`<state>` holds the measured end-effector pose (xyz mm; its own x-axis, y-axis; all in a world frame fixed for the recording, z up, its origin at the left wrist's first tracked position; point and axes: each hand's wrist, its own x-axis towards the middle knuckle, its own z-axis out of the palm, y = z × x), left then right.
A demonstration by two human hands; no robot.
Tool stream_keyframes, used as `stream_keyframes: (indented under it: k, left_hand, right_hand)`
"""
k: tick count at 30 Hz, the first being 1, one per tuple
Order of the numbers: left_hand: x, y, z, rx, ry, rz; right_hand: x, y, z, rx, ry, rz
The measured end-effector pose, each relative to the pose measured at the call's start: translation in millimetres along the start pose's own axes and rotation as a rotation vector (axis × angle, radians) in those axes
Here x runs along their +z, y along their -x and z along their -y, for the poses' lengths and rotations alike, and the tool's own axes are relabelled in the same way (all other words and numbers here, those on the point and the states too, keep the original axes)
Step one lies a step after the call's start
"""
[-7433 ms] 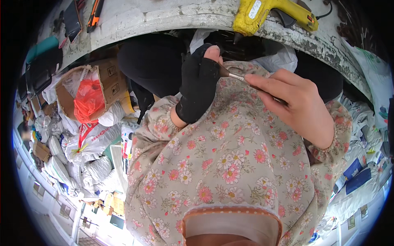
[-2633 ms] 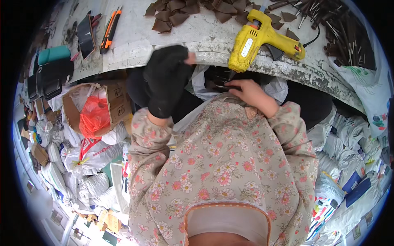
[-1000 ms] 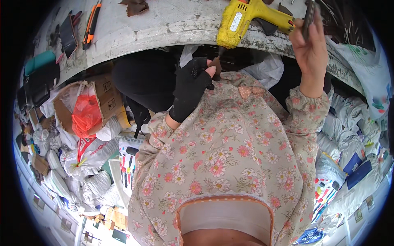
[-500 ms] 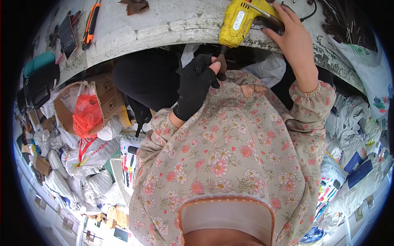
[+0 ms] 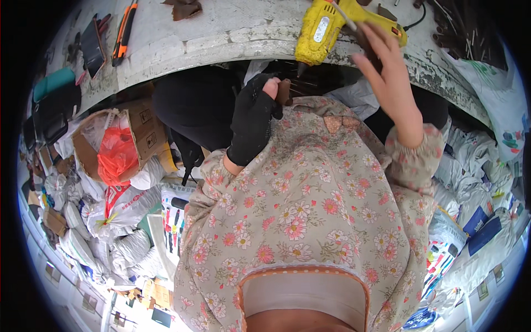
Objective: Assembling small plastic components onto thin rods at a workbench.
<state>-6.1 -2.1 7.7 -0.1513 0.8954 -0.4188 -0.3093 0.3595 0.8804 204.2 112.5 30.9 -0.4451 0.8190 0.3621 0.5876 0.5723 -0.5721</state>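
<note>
My left hand (image 5: 254,113), in a black fingerless glove, is closed round a small brown piece, perhaps leather (image 5: 284,92), above my lap. Its thumb and fingertip press on the piece. My right hand (image 5: 391,83), bare and blurred, is raised at the table edge. Between its thumb and fingers sits a dark brown piece with a thin pale metal rod (image 5: 344,15) sticking out at the top. Just left of that hand a yellow glue gun (image 5: 318,33) lies on the table, its dark nozzle pointing over the edge towards my lap. The nozzle is apart from the left hand's piece.
On the whitish table (image 5: 238,33) lie an orange-black utility knife (image 5: 124,33) and a brown scrap (image 5: 182,9). Brown pieces with metal rods (image 5: 470,30) are heaped at the far right. A carton (image 5: 146,130) with a red bag stands left; white bags flank me on both sides.
My left hand has drawn the brown piece away from the glue gun's nozzle, down and left. My right hand has come off the glue gun and moved slightly down and left with the rod.
</note>
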Motion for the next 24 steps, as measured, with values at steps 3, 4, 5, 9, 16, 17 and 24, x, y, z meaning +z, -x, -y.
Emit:
stream_keyframes:
  k: [3, 4, 5, 9, 16, 17, 24]
  left_hand:
    - [7.9, 0.1, -14.4, -0.134, 0.311, -0.021]
    - [11.2, 0.4, -17.8, -0.197, 0.415, -0.050]
    - [14.1, 0.1, -19.5, -0.260, 0.520, -0.074]
    - [16.2, -1.3, -13.7, -0.292, 0.593, -0.020]
    - [13.0, 7.0, -14.5, -0.015, 0.119, 0.007]
    - [14.4, 9.5, -15.3, 0.255, -0.239, 0.021]
    - [4.7, 3.6, -25.3, -0.246, 0.369, 0.113]
  right_hand:
    - [-27.8, 16.5, 41.4, 0.257, -0.335, 0.368]
    - [-33.0, 20.9, 53.6, 0.531, -0.596, 0.603]
    - [-35.8, 24.6, 59.3, 0.528, -0.601, 0.605]
    - [-37.6, 31.4, 64.9, 0.263, -0.561, 0.531]
    - [-41.2, 25.2, 70.0, 0.200, -0.456, 0.651]
    - [-41.9, 24.1, 72.6, 0.205, -0.458, 0.650]
    - [-52.5, 24.8, 73.5, 0.253, -0.524, 0.554]
